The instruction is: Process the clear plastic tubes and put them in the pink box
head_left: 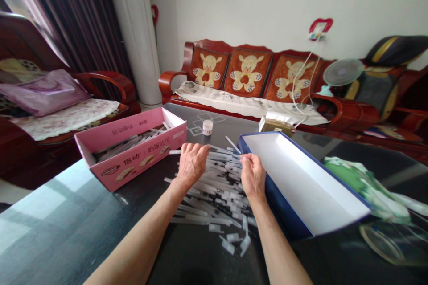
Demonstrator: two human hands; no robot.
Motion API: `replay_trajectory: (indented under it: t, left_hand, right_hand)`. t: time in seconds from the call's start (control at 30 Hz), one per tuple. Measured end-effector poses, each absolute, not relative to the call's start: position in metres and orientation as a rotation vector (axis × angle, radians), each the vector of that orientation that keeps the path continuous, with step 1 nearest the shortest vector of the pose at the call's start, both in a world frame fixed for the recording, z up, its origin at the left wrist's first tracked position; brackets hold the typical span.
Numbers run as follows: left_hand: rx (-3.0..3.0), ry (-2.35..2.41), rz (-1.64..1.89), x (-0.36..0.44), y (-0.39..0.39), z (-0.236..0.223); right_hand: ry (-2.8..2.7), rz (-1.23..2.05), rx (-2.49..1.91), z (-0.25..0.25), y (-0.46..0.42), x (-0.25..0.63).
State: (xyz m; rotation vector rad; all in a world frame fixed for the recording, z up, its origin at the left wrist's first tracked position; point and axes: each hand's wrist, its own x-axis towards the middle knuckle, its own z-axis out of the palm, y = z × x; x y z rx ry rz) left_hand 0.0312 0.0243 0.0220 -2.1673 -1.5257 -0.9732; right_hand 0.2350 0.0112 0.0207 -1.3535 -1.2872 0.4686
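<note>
A loose pile of thin, translucent white plastic strips [209, 182] lies on the dark table between my hands, with several short tab-like pieces at its near edge. My left hand [193, 162] is closed above the pile's left side. A pale strip end pokes out beside its palm, and the fingertips are partly hidden. Thumb and fingers of my right hand [253, 177] pinch a strip next to the blue box. Left of the pile stands an open pink carton [140, 160] with many similar strips inside. The open blue box [301, 182], white within, sits at right.
A small white jar [207, 128] stands beyond the pile. Behind the blue box is a gold-coloured carton [277, 125]. A green-and-white plastic bag [364, 187] and a clear round dish [394, 241] lie at right. A wooden sofa [214, 107] borders the table's far side.
</note>
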Motion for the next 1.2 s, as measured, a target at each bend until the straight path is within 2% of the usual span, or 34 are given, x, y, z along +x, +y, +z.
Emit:
replay_trajectory:
  t: [0.13,0.33,0.43,0.53,0.67,0.77,0.83,0.87,0.93,1.07,1.13,1.2]
  left_hand:
    - [-2.078,-1.565,-1.05,0.024,0.028,0.023]
    - [-2.014,-1.473,-1.464,0.032,0.017,0.043]
    - [-1.966,-1.457,-1.922,0.037,0.014,0.053]
    - [-1.86,-1.424,-2.643,0.044,0.016,0.058]
    - [-1.641,-1.406,-3.445,0.056,0.019,0.057]
    - [-1.611,-1.439,-3.602,0.063,0.018,0.052]
    - [-1.693,-1.603,-3.399,0.065,0.018,0.046]
    - [-1.75,-1.697,-3.174,0.064,0.017,0.044]
    - [-1.861,-1.73,-2.574,0.062,0.015,0.041]
    - [-2.191,-1.42,-1.458,0.062,0.005,0.041]
    - [-2.333,-1.395,-1.091,0.066,0.001,0.04]
    - [-2.367,-1.469,-0.901,0.072,-0.002,0.038]
  right_hand:
    - [-1.146,0.551,-1.384,0.018,0.014,0.237]
    - [-1.43,0.333,-1.506,0.019,0.011,0.233]
    - [-1.457,0.279,-1.523,0.021,0.009,0.233]
    - [-1.433,0.302,-1.462,0.023,0.009,0.231]
    - [-1.351,0.749,-1.305,0.026,0.005,0.22]
    - [-1.179,1.083,-1.206,0.027,0.003,0.21]
    - [-1.058,1.17,-1.149,0.026,0.004,0.207]
    - [-1.011,1.177,-1.129,0.026,0.004,0.207]
    - [-0.964,1.146,-1.125,0.024,0.005,0.208]
    - [-1.049,1.039,-1.173,0.023,0.007,0.213]
    - [-1.09,1.005,-1.174,0.024,0.006,0.213]
    - [-1.037,1.012,-1.16,0.026,0.005,0.211]
